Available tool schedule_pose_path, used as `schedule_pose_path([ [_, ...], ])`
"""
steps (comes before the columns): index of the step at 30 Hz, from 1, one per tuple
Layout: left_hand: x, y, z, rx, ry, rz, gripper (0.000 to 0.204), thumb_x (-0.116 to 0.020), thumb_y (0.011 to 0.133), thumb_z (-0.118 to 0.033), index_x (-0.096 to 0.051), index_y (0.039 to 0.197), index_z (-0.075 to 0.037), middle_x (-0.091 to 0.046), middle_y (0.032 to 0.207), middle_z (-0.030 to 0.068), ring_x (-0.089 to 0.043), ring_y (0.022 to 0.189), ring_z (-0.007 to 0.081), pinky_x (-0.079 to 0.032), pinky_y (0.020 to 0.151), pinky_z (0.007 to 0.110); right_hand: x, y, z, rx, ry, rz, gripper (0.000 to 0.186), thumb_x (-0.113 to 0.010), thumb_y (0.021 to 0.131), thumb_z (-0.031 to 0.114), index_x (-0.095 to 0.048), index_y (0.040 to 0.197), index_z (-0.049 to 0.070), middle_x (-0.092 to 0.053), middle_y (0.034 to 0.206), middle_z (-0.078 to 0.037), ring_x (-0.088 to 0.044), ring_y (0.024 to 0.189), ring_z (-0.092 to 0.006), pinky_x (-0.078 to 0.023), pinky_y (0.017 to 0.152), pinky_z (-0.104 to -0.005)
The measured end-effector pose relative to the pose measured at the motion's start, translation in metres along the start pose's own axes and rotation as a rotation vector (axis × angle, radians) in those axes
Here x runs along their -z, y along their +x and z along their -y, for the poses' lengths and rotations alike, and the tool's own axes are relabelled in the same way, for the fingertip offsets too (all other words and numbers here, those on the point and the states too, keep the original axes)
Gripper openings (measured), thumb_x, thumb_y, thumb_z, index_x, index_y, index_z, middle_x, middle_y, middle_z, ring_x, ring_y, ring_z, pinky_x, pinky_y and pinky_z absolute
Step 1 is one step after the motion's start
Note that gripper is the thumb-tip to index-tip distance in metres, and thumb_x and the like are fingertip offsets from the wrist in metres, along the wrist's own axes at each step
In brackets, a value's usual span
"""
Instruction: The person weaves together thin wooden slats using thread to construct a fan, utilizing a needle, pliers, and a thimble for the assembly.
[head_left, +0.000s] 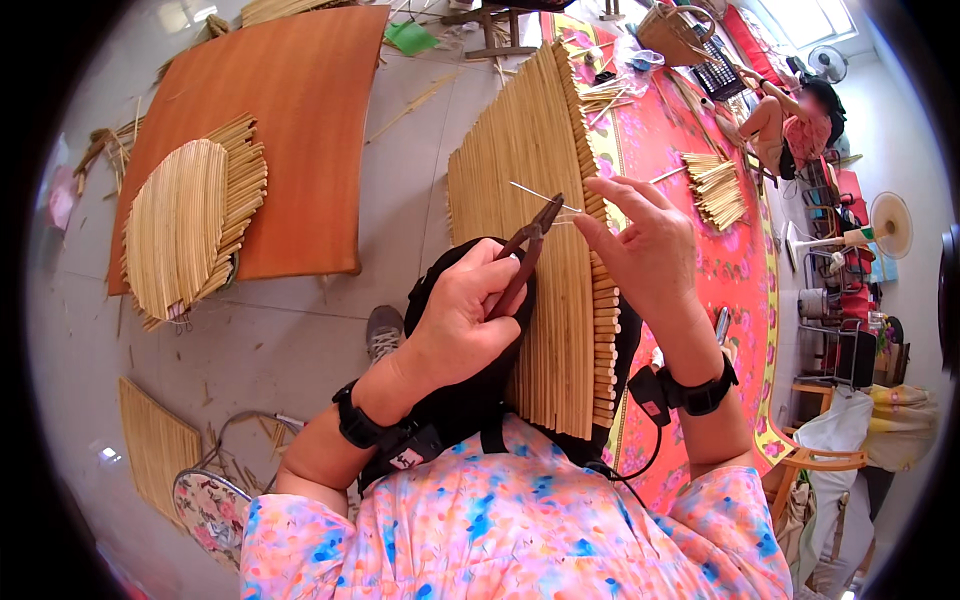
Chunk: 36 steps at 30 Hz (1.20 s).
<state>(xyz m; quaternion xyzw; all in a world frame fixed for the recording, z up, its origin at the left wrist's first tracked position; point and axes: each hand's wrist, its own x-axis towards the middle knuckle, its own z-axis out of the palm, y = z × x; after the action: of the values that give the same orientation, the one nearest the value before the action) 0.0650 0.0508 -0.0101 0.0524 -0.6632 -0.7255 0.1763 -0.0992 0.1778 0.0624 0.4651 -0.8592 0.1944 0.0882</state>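
The step seems to be gripping a thin wire [530,191] with pliers [536,230], wrapped in the left hand [465,310], above the stick panel [562,290] at one o'clock. At two o'clock, the right hand [648,235] is half open, its hold unclear; guiding the wire next calls for steadiness.

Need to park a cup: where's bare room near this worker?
Most room: orange tabletop, between the rounded slat panel and the tabletop's right edge. A smaller patch: red floral cloth just below the stick bundle in view. Crowded: the cloth's far end, with loose sticks, and over the lap panel, where the left hand grips pliers near the right hand.
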Motion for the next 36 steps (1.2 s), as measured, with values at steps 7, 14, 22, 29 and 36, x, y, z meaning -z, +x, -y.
schedule_pose_path([
  [7,-0.001,0.004,-0.007,-0.003,0.090,0.009,0.011,-0.053,0.066,0.008,-0.051,0.076,0.003,-0.041,0.082,0.0072,-0.043,0.066,0.0171,-0.035,0.057,0.029,0.013,-0.001,0.024,0.021,0.174,-0.031,0.024,-0.075,0.081,0.020,-0.071,0.101,0.008,-0.069,0.094,-0.010,-0.067,0.064,-0.0241,-0.053,0.058,-0.0308],
  [14,0.006,-0.002,0.002,0.017,0.101,0.042,0.015,-0.051,0.067,0.007,-0.052,0.081,0.003,-0.043,0.092,0.0040,-0.043,0.071,0.0098,-0.035,0.059,0.023,0.004,0.000,0.010,-0.025,0.325,0.027,0.009,-0.069,0.084,0.009,-0.070,0.089,0.001,-0.066,0.072,-0.014,-0.064,0.057,-0.0217,-0.047,0.052,-0.0302],
  [22,0.145,-0.016,0.164,0.174,1.115,-0.558,0.027,-0.062,0.080,-0.003,-0.057,0.106,-0.003,-0.052,0.112,0.0202,-0.055,0.101,0.0359,-0.048,0.085,0.045,0.010,-0.008,0.000,-0.211,0.712,0.215,0.011,-0.062,0.092,0.003,-0.070,0.092,-0.004,-0.068,0.079,-0.003,-0.058,0.059,-0.0056,-0.048,0.053,-0.0201],
  [29,0.193,-0.030,0.185,0.278,1.446,-0.560,0.034,-0.067,0.084,-0.013,-0.053,0.113,-0.004,-0.050,0.129,0.0185,-0.050,0.115,0.0371,-0.047,0.094,0.044,0.015,-0.017,0.003,-0.171,0.771,0.231,0.009,-0.062,0.090,0.003,-0.070,0.092,-0.001,-0.067,0.075,-0.004,-0.063,0.061,-0.0077,-0.050,0.054,-0.0219],
  [36,0.154,-0.007,0.143,0.009,1.364,-0.552,0.026,-0.065,0.087,-0.015,-0.060,0.110,-0.004,-0.057,0.121,0.0163,-0.055,0.112,0.0324,-0.047,0.090,0.041,0.017,-0.018,0.015,-0.154,0.695,0.281,0.008,-0.062,0.089,0.002,-0.069,0.091,-0.001,-0.068,0.076,-0.006,-0.066,0.061,-0.0098,-0.050,0.053,-0.0220],
])
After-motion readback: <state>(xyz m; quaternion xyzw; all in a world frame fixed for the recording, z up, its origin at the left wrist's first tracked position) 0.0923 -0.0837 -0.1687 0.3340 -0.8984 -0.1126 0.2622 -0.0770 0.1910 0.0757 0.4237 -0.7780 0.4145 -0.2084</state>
